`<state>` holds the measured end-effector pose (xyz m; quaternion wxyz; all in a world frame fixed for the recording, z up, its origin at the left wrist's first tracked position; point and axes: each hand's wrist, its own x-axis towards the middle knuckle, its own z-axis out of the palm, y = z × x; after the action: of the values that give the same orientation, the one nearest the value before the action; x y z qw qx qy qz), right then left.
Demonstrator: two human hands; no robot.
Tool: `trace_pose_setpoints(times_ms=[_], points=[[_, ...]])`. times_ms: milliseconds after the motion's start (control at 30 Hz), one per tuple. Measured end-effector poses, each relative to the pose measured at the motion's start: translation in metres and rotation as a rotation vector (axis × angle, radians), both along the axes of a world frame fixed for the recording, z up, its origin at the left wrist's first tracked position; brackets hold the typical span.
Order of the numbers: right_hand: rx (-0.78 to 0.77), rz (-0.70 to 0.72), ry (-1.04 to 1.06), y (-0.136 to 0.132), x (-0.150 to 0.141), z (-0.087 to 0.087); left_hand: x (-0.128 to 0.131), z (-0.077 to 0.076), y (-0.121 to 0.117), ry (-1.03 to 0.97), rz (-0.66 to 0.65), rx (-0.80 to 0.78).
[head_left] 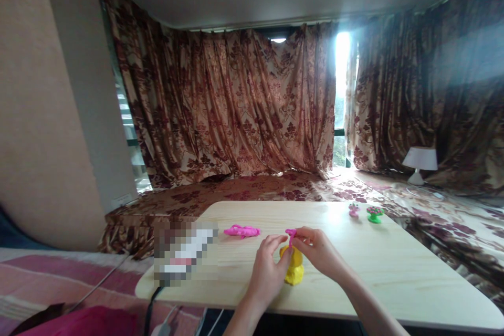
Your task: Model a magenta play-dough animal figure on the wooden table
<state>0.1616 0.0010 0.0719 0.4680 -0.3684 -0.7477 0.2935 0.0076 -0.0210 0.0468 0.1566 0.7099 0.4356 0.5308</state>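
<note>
A yellow clay figure (293, 269) stands on the pale wooden table (394, 268) near its front edge. My left hand (268, 273) curls its fingers round the figure's left side. My right hand (318, 252) pinches a small pink clay piece (290, 233) at the top of the yellow figure. Both hands meet above the figure, and the fingers hide its upper part.
A flat pink clay shape (241, 230) lies left of my hands. A small pink model (354, 210) and a green one (375, 213) stand at the table's far right. A blurred-out object (185, 252) sits at the left edge. A white lamp (419, 164) stands by the curtains.
</note>
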Motion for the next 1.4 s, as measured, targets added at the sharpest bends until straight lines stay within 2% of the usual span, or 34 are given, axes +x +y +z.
trace_pose_setpoints(times_ms=[400,667,1000,1133,1300,1400], points=[[0.031,0.001,0.044,0.003,-0.004,0.001,0.005,0.001,0.008,-0.036,0.026,0.045],[-0.014,0.061,0.091,0.002,0.000,-0.003,0.006,0.005,0.006,-0.036,0.021,0.043],[-0.015,-0.076,0.224,0.001,0.009,-0.034,0.008,0.006,0.008,-0.075,0.043,0.021],[0.002,-0.143,0.238,-0.004,0.017,-0.044,-0.001,0.005,0.005,-0.085,0.058,-0.018],[-0.002,-0.211,0.224,-0.010,0.024,-0.057,-0.019,-0.008,-0.003,-0.106,0.121,-0.085],[0.008,-0.221,0.202,-0.014,0.021,-0.059,-0.021,-0.017,-0.008,-0.100,0.128,-0.112]])
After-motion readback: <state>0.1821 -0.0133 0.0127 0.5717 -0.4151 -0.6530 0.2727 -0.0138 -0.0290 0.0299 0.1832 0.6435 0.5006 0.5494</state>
